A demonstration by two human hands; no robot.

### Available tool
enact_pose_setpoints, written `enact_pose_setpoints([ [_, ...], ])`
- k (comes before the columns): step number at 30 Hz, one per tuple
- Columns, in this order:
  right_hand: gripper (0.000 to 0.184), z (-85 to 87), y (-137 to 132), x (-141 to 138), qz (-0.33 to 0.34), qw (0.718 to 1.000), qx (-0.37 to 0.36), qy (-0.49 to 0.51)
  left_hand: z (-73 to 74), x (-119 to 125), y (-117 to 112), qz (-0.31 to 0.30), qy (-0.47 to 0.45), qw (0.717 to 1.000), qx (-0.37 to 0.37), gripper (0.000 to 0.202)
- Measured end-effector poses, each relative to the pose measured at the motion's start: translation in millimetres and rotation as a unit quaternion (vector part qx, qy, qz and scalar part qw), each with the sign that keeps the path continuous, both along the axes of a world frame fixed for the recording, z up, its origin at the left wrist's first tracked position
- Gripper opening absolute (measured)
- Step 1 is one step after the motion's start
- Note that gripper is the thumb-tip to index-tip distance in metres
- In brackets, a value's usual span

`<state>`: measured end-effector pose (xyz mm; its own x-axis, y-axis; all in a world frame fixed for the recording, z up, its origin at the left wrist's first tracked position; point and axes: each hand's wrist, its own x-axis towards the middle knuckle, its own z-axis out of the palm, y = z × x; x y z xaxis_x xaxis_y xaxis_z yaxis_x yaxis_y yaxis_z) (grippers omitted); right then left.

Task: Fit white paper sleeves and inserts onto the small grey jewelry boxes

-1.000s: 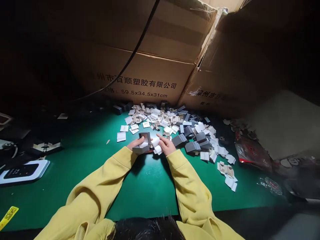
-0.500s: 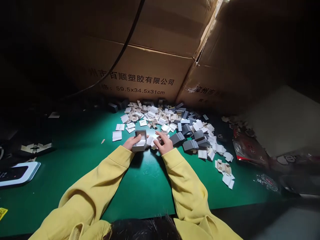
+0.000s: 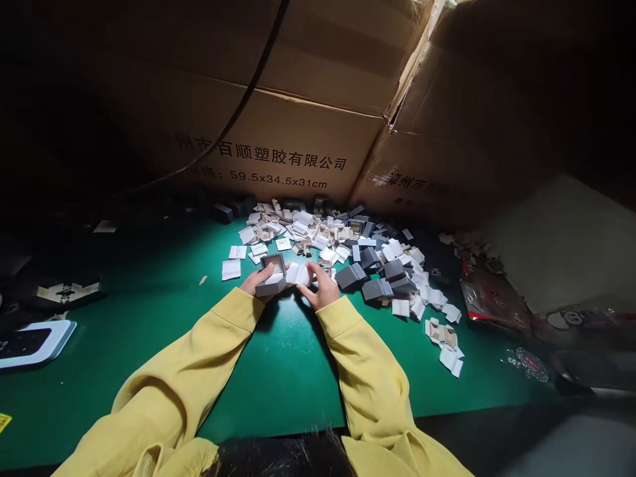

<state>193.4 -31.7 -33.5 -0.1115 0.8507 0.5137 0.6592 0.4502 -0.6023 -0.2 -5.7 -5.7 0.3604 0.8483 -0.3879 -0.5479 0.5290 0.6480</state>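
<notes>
My left hand (image 3: 256, 281) grips a small open grey box (image 3: 272, 277) with a pale lining, held just above the green table mat (image 3: 278, 364). My right hand (image 3: 322, 288) is closed on a white card piece (image 3: 297, 273) right beside the box. Both arms wear yellow sleeves. Beyond my hands lies a heap of white cards and cream inserts (image 3: 308, 232). Several shut grey boxes (image 3: 377, 278) sit to the right of my right hand.
Two big cardboard cartons (image 3: 298, 119) wall off the back, with a black cable (image 3: 238, 112) across them. Loose white cards (image 3: 444, 348) trail right. A white-framed device (image 3: 30, 341) lies far left. Red packaging (image 3: 489, 298) and dark clutter fill the right side.
My left hand has tilted the grey box and drawn it slightly towards me. My right hand has brought the white card up against the box. The view drifted a little.
</notes>
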Motion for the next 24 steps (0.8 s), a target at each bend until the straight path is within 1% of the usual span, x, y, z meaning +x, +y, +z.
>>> enact_pose_setpoints([
  [3,0.046,4.2,-3.1,-1.8,0.012,1.0,-0.009,-0.002,2.8,-0.9,-2.4,-0.038,0.028,0.999,-0.007,0.03],
  [6,0.039,6.7,-3.5,-2.0,0.043,0.999,-0.003,-0.013,4.1,-0.6,-4.0,-0.055,0.026,0.998,-0.013,0.03],
  [8,0.039,5.9,-2.2,-2.4,0.053,0.999,0.002,-0.008,3.6,-0.1,-3.9,-0.061,0.022,0.998,-0.012,0.03],
  [10,0.04,3.0,-0.1,-3.8,0.05,0.999,0.006,0.008,2.5,0.3,-3.2,-0.057,0.018,0.998,-0.013,0.03],
  [15,0.04,-4.8,4.1,-8.5,0.06,0.994,0.048,0.078,-0.5,-2.1,-0.4,-0.049,0.009,0.999,-0.009,0.028],
  [18,0.045,-4.1,3.8,-8.9,0.058,0.992,0.01,0.109,-2.1,-4.5,0.6,-0.055,0.004,0.998,-0.007,0.027],
  [21,0.049,1.1,1.9,-7.3,0.051,0.988,-0.053,0.138,-3.4,-5.4,0.3,-0.061,-0.014,0.998,-0.003,0.026],
  [24,0.048,7.6,-0.5,-5.9,0.048,0.976,-0.126,0.17,-3.5,-5.2,-1.2,-0.071,-0.028,0.997,0.001,0.027],
])
